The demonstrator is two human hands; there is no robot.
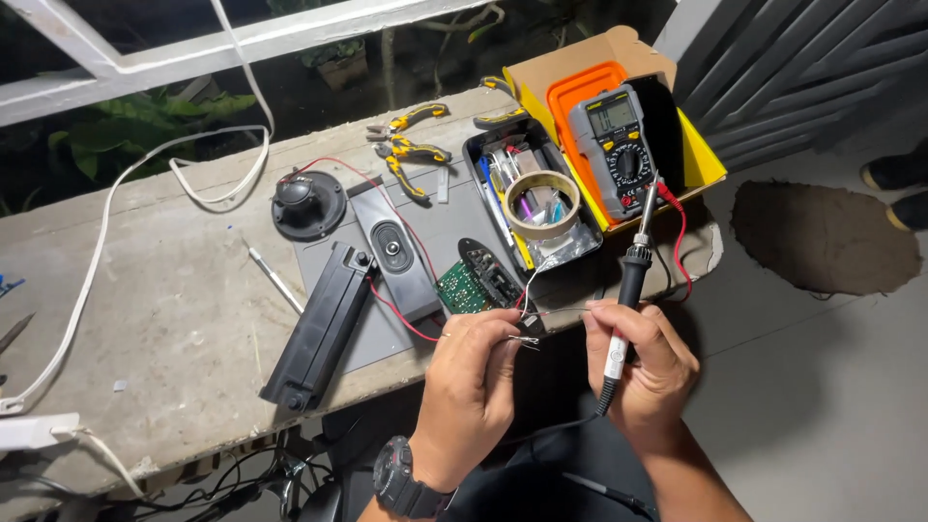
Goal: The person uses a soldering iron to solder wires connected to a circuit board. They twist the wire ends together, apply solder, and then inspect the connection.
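My left hand, with a black watch on its wrist, pinches thin wires at their bare ends; the wires run up to a green circuit board. My right hand grips a black soldering iron upright, tip pointing up near a multimeter. Both hands hover just off the near edge of a concrete ledge. A red wire leads from the board toward a long black speaker case.
A round black speaker, an oval speaker panel, pliers, a screwdriver and a white cable lie on the ledge. A black tool tray holds a tape roll. An orange and yellow box sits behind.
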